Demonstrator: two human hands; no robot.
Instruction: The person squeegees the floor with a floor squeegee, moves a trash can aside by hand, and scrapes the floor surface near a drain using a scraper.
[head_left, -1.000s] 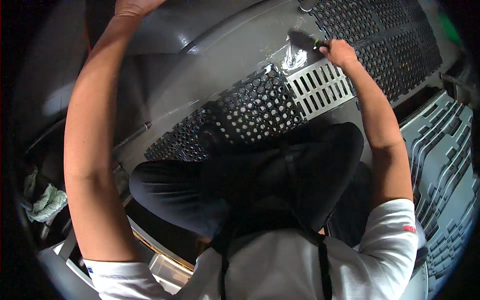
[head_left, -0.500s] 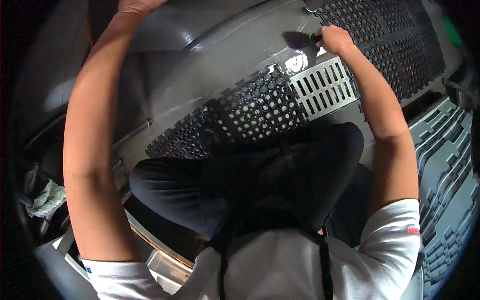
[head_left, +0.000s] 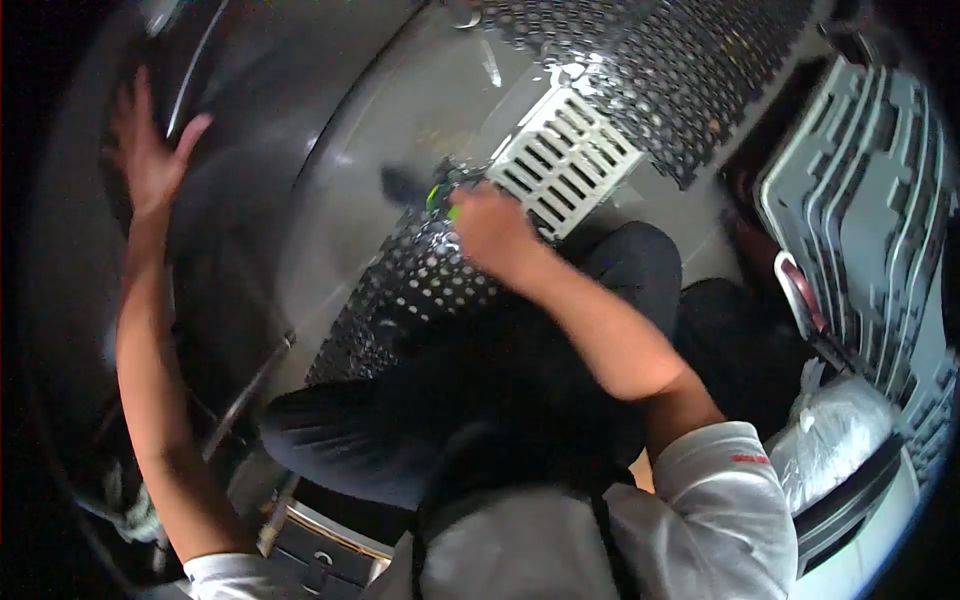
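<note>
My left hand point(head_left: 152, 165) is stretched out at the upper left with its fingers spread, against or close to a dark, shiny surface point(head_left: 250, 90); contact is hard to judge. My right hand point(head_left: 495, 230) is closed round the handle of a brush with dark bristles point(head_left: 405, 185) and bright green on it. Motion blurs the brush. It is over the wet grey floor point(head_left: 350, 180), at the edge of a black perforated rubber mat point(head_left: 430, 285). Just right of this hand lies a pale slotted drain grate point(head_left: 570, 155).
Another black perforated mat point(head_left: 660, 70) covers the floor beyond the grate. Grey interlocking panels point(head_left: 850, 200) stand at the right, with a clear plastic bag point(head_left: 835, 435) below them. A metal bar point(head_left: 250, 385) sticks out near my left knee.
The view has turned and shifted. My right hand has moved the brush from beyond the grate to the near mat's edge, leftward and closer. My left hand now shows fully, fingers spread.
</note>
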